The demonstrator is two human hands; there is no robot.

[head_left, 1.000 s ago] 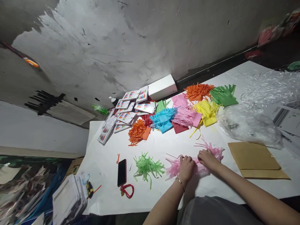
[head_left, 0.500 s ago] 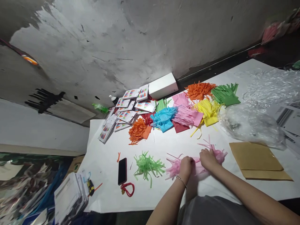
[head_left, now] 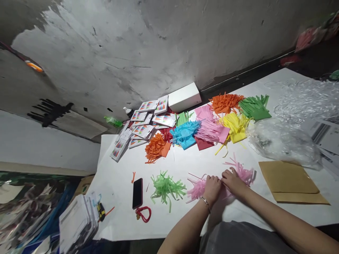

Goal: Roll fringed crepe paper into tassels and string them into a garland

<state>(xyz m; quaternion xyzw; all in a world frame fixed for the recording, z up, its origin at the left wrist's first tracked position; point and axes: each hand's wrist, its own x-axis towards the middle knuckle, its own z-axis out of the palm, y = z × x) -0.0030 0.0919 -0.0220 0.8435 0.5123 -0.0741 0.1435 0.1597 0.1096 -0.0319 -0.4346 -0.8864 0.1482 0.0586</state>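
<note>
Pink fringed tissue paper (head_left: 196, 189) lies on the white-covered table in front of me, its strips spreading out at both ends. My left hand (head_left: 212, 189) grips its middle, fingers curled, a bracelet on the wrist. Right beside it my right hand (head_left: 233, 181) is closed on the same paper, the fingertips of both hands nearly meeting. The paper between the hands is mostly hidden under the fingers. To the left sits a loose bunch of light green fringed tissue paper (head_left: 167, 187).
Fringed bundles in orange (head_left: 156, 147), blue (head_left: 185, 134) and yellow (head_left: 235, 127) lie behind, near stacked printed packets (head_left: 143, 130) and a white box (head_left: 184, 97). A phone (head_left: 137, 193) is at left; brown paper (head_left: 291, 181) and clear plastic bags (head_left: 286, 141) are at right.
My two hands have come closer together over the middle of the pink tissue paper, covering more of it. The other things on the table stay where they were.
</note>
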